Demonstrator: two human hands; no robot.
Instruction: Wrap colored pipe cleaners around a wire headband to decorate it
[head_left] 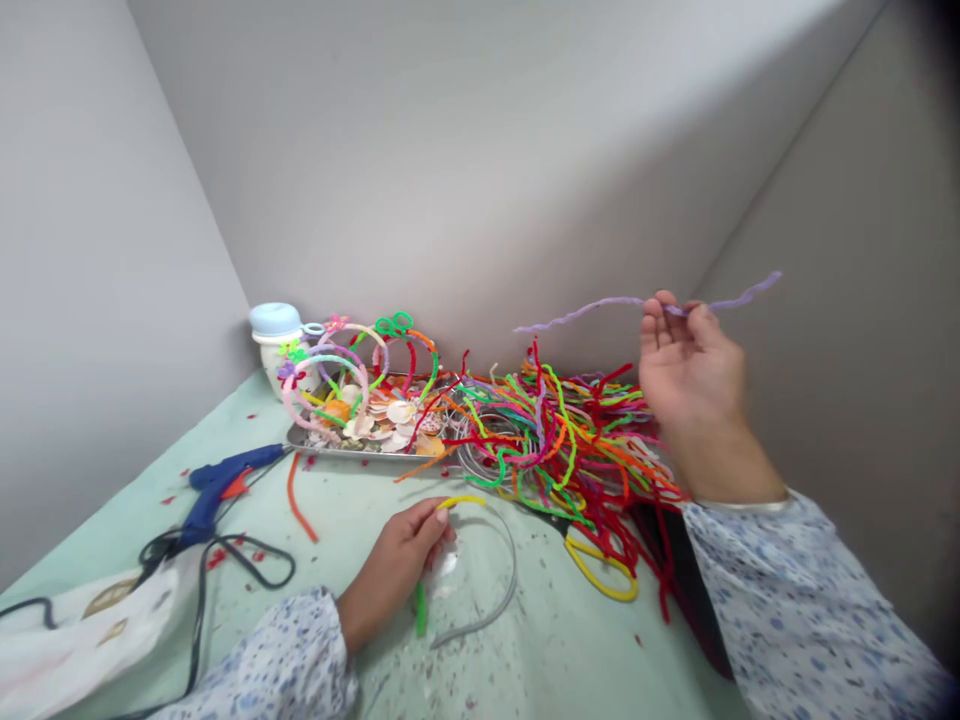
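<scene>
My right hand (688,375) is raised above the table, its fingers pinched on a long lilac pipe cleaner (592,309) that stretches out to both sides. My left hand (405,560) rests low on the table, fingers closed on a grey headband (502,590) with a yellow pipe cleaner (463,500) at its top and a green pipe cleaner (421,607) below the palm. Between and behind the hands lies a big tangle of coloured pipe cleaners (570,440).
A metal tray (337,450) of shells holds decorated headbands (360,360), with a white jar (276,340) behind. A blue glue gun (225,485) and its black cord (247,560) lie at left, a white bag (75,630) at the corner, yellow-handled scissors (600,575) near the tangle. Grey walls close in.
</scene>
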